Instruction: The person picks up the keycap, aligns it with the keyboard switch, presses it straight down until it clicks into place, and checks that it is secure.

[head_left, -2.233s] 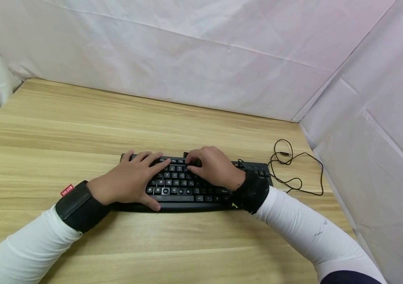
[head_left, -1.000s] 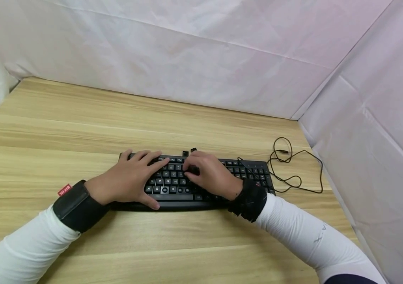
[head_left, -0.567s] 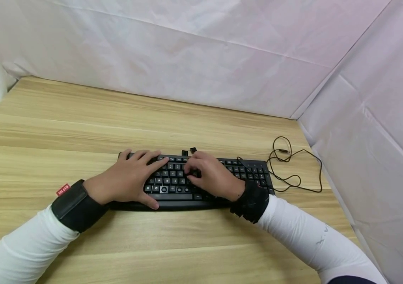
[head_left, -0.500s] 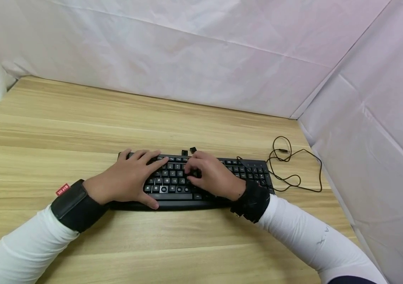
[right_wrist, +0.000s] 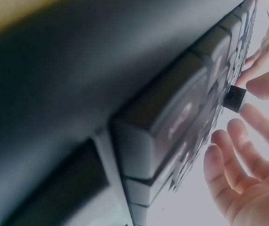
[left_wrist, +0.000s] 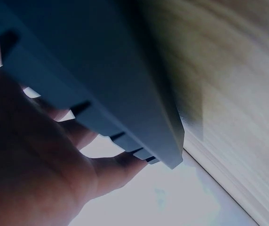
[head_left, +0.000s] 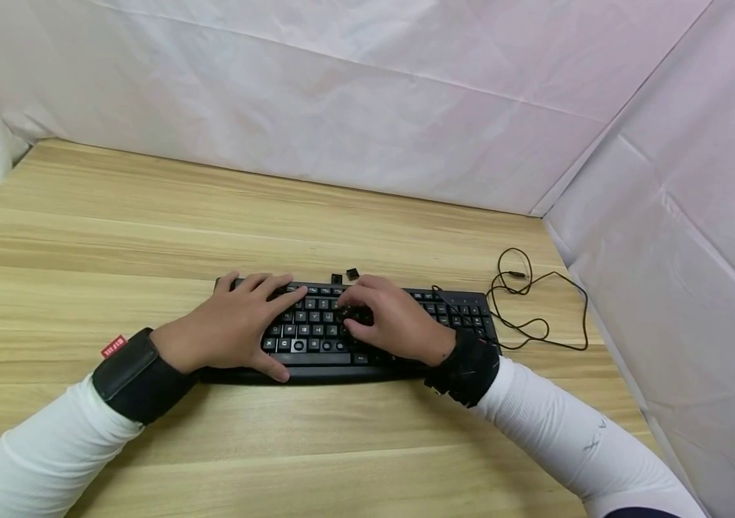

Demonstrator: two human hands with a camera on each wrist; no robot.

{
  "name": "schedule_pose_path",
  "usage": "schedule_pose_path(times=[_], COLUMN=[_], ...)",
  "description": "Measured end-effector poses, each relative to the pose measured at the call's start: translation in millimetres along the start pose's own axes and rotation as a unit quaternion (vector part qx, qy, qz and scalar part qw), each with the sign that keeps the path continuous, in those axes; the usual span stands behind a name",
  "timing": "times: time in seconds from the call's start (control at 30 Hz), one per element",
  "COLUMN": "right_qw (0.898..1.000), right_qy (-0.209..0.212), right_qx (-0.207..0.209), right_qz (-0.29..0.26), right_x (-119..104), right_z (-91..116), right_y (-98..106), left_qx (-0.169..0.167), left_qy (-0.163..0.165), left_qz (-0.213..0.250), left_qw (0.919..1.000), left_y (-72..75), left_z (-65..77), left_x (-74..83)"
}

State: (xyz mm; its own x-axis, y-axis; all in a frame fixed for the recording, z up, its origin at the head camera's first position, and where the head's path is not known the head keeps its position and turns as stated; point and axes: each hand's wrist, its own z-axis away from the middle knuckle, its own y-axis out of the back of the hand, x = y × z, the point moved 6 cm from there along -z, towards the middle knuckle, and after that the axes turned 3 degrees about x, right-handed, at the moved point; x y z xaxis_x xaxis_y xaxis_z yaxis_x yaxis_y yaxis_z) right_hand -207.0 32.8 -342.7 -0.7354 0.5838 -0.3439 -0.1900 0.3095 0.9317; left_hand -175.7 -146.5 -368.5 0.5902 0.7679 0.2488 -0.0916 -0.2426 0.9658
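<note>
A black keyboard (head_left: pixel 316 376) lies on the wooden table in the head view. My left hand (head_left: pixel 228 327) rests spread over its left end, fingers along the far edge and thumb near the front edge. In the left wrist view, the fingers (left_wrist: pixel 118 172) reach along the keyboard's side. My right hand (head_left: pixel 396 320) is over the middle keys with thumb and forefinger bent. The right wrist view shows them pinching a small black keycap (right_wrist: pixel 234 98) standing above the key rows, the other fingers loosely curled. Two loose keycaps, one (head_left: pixel 337 278) and another (head_left: pixel 352 273), lie just past the far edge.
A thin black cable (head_left: pixel 586 316) loops on the table (head_left: pixel 180 223) to the right, its plug (head_left: pixel 518 274) inside a loop. Part of the cable crosses the keyboard's right end. White sheeting (head_left: pixel 341 108) stands behind the table and along its right side.
My right hand has come nearer from the keyboard's far rows and shifted slightly right. Two loose keycaps now show past the far edge, where one showed at first. The left hand stays put.
</note>
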Motion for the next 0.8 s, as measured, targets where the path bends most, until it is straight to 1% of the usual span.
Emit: schedule_pose_path(times=[0.17, 0.43, 0.63, 0.8], right_qw=[1.000, 1.000, 1.000, 1.000], right_qy=[-0.008, 0.009, 0.018, 0.016], right_qx=[-0.006, -0.008, -0.014, -0.016], right_qz=[0.013, 0.027, 0.019, 0.016], right_x=[0.8, 1.0, 0.2, 0.1], right_z=[0.4, -0.5, -2.3, -2.7], right_y=[0.3, -0.1, 0.7, 0.8], left_qx=[0.000, -0.005, -0.007, -0.006], left_qy=[-0.002, 0.001, 0.003, 0.004], left_qz=[-0.001, -0.002, -0.004, -0.002], left_qw=[1.0000, 1.0000, 1.0000, 1.0000], left_y=[0.3, 1.7, 0.7, 0.0], left_z=[0.3, -0.4, -0.7, -0.9], left_x=[0.2, 1.2, 0.2, -0.4])
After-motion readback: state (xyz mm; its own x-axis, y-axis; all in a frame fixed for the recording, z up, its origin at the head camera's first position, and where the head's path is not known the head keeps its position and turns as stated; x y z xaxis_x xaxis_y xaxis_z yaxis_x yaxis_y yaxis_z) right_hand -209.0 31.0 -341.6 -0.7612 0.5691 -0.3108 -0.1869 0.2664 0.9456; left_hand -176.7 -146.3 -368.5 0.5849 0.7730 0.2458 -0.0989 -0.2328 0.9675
